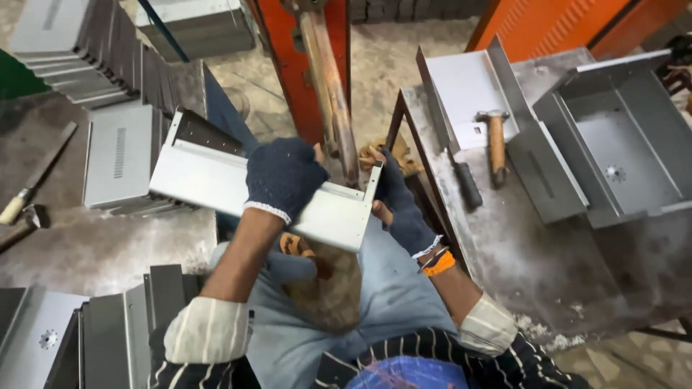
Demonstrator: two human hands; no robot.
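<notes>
Metal shop floor, dusty concrete, steel workbench [533,266] on the right

Both gloved hands grip a folded grey sheet-metal panel [216,180] over the lap: left hand [283,178] curled over its top edge, right hand [398,202] wrapped round the right end. A hammer [496,144] lies on the bench.

A steel workbench [548,274] stands at the right, bearing a wooden-handled hammer [496,148], a black-handled tool [465,180] just beside it, a flat bent sheet [465,90] and an open grey metal tray [620,155]. At the left lie stacks of grey metal panels [119,162] — more are piled at the top left [79,50] and bottom left [86,338]. An orange machine frame [303,65] rises at top centre, and another hammer [21,209] rests on the floor at the far left.
</notes>
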